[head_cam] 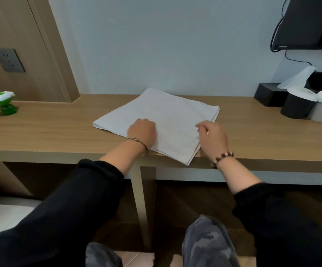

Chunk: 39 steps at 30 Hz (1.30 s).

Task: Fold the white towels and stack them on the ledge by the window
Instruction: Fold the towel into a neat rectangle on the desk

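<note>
White towel (166, 114) pinned near desk (50, 132) front edge by left hand (141, 132), finger pose unclear; right edge pinched by right hand (213, 138), probably for next fold.

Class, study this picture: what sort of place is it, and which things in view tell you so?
Probably a hotel guest room: a wall-mounted television above a long wooden desk, a tissue box beside two lidded cups, and a folded white towel.

The towel (167, 116) lies centred on the desk (50, 132), near corner over the front edge. Left hand (142, 132) rests on its near side, right hand (212, 139) at its right edge. Cups (298, 106) stand far right, TV (310, 22) above them
</note>
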Available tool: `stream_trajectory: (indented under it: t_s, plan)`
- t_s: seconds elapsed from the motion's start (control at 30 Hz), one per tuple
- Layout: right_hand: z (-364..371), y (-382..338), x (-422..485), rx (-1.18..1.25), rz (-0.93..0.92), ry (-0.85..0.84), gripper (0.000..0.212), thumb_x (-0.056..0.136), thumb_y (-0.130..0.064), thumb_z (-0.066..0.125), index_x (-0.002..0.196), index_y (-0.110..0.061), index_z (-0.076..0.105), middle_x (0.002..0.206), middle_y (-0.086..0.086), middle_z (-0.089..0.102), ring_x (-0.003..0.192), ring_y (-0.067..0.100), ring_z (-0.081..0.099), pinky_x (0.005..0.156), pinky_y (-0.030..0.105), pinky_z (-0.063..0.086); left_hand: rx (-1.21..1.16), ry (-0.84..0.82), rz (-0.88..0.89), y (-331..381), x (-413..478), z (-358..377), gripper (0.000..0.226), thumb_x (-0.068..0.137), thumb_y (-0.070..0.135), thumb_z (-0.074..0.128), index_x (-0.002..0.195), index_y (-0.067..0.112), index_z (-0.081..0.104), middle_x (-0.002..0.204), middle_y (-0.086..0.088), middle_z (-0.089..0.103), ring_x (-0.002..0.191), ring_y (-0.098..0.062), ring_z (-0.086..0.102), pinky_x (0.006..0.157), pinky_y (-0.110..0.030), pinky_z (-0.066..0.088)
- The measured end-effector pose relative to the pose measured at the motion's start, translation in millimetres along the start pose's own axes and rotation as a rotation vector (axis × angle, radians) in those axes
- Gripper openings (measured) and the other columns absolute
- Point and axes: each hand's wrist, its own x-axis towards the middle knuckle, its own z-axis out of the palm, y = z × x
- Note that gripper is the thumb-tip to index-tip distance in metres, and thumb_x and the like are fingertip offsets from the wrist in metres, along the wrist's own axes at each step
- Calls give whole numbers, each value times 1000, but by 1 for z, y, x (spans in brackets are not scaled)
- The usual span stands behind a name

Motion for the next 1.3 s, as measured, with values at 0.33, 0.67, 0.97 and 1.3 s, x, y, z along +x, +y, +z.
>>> stream_trajectory:
  t_s: [0.33,0.67,0.97,1.3]
  plan:
    - [7,45,53,-450,-68,-443,40,95,-15,34,128,-18,58,130,5,53,120,23,41,102,38,36,101,-138,353,80,-31,33,64,94,55,29,146,18,23,153,-5,23,138,-28,22,109,-48,27]
    - [2,6,11,-537,-262,-422,33,97,-36,40,108,-18,65,100,3,59,100,22,51,84,33,37,247,-271,311,-26,1,11,46,100,33,25,147,32,25,156,9,20,145,-21,11,115,-44,16]
    - [2,-2,14,-260,-275,-478,18,90,-27,60,104,-24,72,95,-8,68,80,1,50,82,19,34,-206,-40,380,-18,-24,13,38,89,50,53,95,19,73,104,4,62,96,-13,52,78,-33,46]
    - [-2,20,23,-302,-183,-505,28,89,-31,62,115,-19,66,128,-1,52,123,16,41,98,22,30,83,8,335,-33,-16,17,39,98,42,39,105,18,68,121,6,58,109,-15,48,80,-32,47]
